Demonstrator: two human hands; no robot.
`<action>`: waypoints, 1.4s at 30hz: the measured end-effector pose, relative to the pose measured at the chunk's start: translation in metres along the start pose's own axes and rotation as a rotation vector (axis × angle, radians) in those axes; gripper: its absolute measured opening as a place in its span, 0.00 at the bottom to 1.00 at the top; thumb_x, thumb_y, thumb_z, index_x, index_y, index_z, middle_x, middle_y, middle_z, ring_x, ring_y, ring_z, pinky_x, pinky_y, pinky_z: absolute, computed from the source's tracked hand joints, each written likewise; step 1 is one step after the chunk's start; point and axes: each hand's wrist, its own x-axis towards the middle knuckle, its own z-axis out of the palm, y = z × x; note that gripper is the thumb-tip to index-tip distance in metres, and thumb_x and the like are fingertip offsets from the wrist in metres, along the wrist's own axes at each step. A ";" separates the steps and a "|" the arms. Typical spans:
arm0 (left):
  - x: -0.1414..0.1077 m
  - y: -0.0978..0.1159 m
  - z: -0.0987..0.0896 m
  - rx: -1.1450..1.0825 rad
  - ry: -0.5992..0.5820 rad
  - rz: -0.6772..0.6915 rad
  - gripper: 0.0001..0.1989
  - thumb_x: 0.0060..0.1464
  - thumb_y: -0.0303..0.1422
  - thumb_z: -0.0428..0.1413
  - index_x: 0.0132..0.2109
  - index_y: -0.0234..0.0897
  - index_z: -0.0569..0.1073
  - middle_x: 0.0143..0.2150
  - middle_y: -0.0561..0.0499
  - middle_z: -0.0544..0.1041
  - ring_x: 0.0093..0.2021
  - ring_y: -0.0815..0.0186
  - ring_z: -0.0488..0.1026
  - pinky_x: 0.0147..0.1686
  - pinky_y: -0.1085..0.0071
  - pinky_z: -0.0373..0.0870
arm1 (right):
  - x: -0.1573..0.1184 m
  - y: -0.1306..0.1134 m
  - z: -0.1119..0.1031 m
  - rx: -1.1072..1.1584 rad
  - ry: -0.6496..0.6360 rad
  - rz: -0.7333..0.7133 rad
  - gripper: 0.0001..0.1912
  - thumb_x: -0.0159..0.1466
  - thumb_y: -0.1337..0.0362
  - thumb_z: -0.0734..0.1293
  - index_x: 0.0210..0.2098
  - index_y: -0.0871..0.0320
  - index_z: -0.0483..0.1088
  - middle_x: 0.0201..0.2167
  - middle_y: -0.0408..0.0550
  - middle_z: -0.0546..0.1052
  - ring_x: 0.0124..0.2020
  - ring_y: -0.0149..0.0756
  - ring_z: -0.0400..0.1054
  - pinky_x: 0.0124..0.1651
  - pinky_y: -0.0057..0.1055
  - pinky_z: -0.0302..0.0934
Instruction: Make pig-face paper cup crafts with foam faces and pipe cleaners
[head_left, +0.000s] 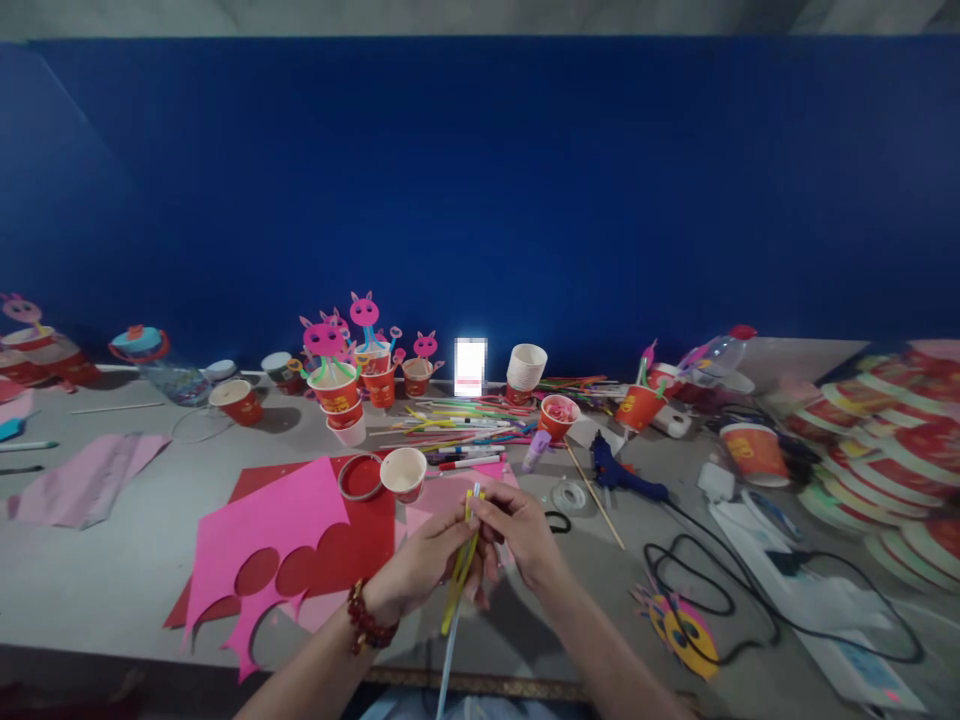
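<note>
My left hand (436, 548) and my right hand (519, 528) meet near the front edge of the table. Between them they pinch flat yellow straw-like strips (455, 590) and a thin pale-blue stick (448, 650), held together and slanting down toward me. The fingertips of both hands close around the upper ends, so part of the strips is hidden. A beaded bracelet (367, 618) circles my left wrist. Just beyond my hands are a white-rimmed paper cup (403, 474) and pink paper (442, 498). Black scissor handles (558, 521) show beside my right hand.
Cut pink sheets (262, 520) lie on red paper at left. Cups with pink animal figures (334, 385) stand behind, near a pile of coloured sticks (450, 425) and a bright screen (470, 367). A blue glue gun (626, 475), its cord and a power strip (810, 610) occupy the right, beside stacked cups.
</note>
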 end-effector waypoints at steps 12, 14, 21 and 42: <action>0.004 -0.007 -0.010 -0.054 -0.025 -0.068 0.14 0.61 0.42 0.57 0.40 0.33 0.72 0.23 0.51 0.77 0.16 0.71 0.69 0.25 0.68 0.77 | -0.002 0.002 -0.005 -0.018 0.034 -0.030 0.21 0.54 0.50 0.76 0.21 0.59 0.70 0.14 0.34 0.61 0.15 0.23 0.52 0.18 0.23 0.45; 0.004 -0.009 -0.007 -0.067 -0.033 -0.078 0.14 0.62 0.42 0.56 0.39 0.34 0.71 0.27 0.48 0.79 0.21 0.67 0.75 0.27 0.67 0.77 | -0.005 0.007 -0.004 -0.001 0.029 0.003 0.21 0.56 0.47 0.74 0.23 0.58 0.70 0.12 0.34 0.63 0.11 0.23 0.53 0.15 0.22 0.44; 0.003 -0.010 -0.002 -0.059 -0.065 -0.089 0.13 0.63 0.41 0.56 0.40 0.34 0.70 0.33 0.41 0.82 0.26 0.64 0.80 0.31 0.70 0.75 | -0.007 0.015 -0.003 0.005 0.048 0.017 0.23 0.55 0.45 0.74 0.23 0.59 0.71 0.12 0.33 0.63 0.10 0.21 0.51 0.13 0.21 0.44; -0.002 -0.008 -0.006 0.000 0.164 0.025 0.20 0.54 0.48 0.63 0.34 0.37 0.68 0.19 0.61 0.64 0.14 0.77 0.55 0.17 0.77 0.66 | -0.024 0.001 -0.113 -0.883 0.258 -0.255 0.11 0.62 0.56 0.66 0.38 0.55 0.76 0.42 0.53 0.77 0.39 0.44 0.72 0.44 0.38 0.66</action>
